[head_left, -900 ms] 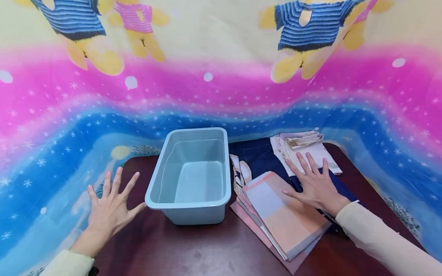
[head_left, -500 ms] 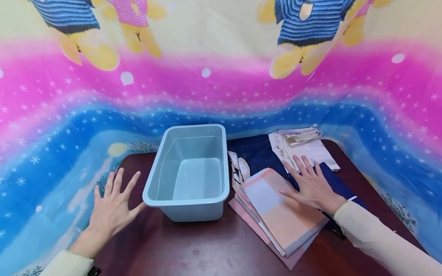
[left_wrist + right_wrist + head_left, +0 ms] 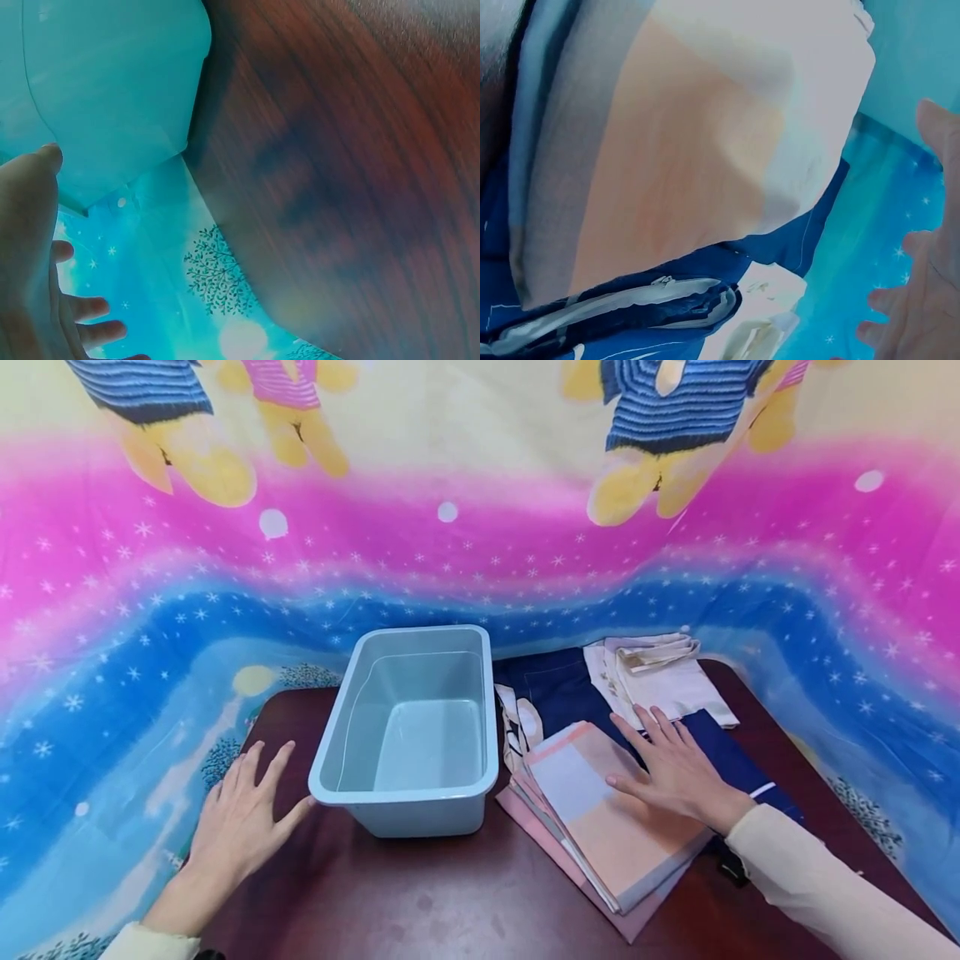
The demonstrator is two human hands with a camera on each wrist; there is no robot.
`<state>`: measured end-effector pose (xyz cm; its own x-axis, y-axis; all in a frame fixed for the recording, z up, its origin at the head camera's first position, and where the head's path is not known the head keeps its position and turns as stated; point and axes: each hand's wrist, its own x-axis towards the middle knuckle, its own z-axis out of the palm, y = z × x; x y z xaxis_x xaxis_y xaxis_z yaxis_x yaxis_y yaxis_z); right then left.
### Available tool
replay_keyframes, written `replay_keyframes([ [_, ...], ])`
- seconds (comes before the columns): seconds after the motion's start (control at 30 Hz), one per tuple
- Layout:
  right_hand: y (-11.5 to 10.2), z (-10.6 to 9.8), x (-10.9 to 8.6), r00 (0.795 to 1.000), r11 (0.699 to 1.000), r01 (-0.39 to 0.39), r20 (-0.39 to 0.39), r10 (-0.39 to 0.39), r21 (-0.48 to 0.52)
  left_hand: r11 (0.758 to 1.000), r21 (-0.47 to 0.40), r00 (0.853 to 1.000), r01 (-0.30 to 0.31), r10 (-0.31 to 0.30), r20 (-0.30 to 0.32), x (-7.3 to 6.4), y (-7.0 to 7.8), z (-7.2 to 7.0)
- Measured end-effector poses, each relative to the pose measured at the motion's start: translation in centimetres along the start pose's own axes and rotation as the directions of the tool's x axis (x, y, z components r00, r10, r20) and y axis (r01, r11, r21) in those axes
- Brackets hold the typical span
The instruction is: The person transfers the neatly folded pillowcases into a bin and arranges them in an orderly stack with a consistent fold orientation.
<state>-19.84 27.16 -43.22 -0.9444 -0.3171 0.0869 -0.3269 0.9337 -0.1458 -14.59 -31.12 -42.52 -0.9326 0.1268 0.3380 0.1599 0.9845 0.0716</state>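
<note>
A pale blue-green plastic basin stands on the table. To its left my left hand hovers with extended fingers, its thumb close to the basin's near left corner; I cannot tell if they touch. My right hand is held over a folded checked cloth in peach, white and pink, fingers extended and holding nothing. The right wrist view shows this hand apart from the checked cloth. In the left wrist view, the thumb of my left hand overlaps the basin's side.
Behind the checked cloth lie folded navy cloth and a folded cream-white cloth. A patterned white piece shows beside the basin. The dark wooden table is backed by a printed curtain on the far side and both flanks.
The left hand's fingers have come closer together and the hand sits slightly lower. The right hand's fingers have tipped down a little. The head view has shifted slightly; basin and cloths stay put.
</note>
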Motion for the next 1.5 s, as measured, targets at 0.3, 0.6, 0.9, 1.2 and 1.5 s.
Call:
replay_keyframes([
  [0.3,-0.6,-0.4,-0.1,0.999,1.000,0.009,0.032,-0.010,0.020,0.999,-0.016,0.998,0.031,-0.030,0.055,-0.7,0.4,-0.2],
  [0.6,-0.8,-0.3,-0.4,0.998,0.998,0.057,0.020,-0.057,-0.001,0.998,-0.025,0.996,0.058,-0.056,0.067,-1.2,1.4,-0.3],
  [0.9,-0.5,-0.1,-0.7,0.995,0.995,0.096,-0.024,-0.097,-0.029,0.997,-0.035,0.991,0.071,-0.066,0.120,-1.5,2.6,-0.5],
  [1.2,-0.5,-0.4,-1.1,0.998,0.995,0.053,0.025,-0.055,0.083,0.994,-0.063,0.986,0.090,-0.080,0.145,-2.5,4.2,-0.7],
  [1.5,-0.1,-0.5,-1.2,0.993,0.979,-0.016,0.121,-0.009,0.201,0.968,-0.207,0.943,0.143,-0.069,0.326,-3.7,5.7,-0.1],
])
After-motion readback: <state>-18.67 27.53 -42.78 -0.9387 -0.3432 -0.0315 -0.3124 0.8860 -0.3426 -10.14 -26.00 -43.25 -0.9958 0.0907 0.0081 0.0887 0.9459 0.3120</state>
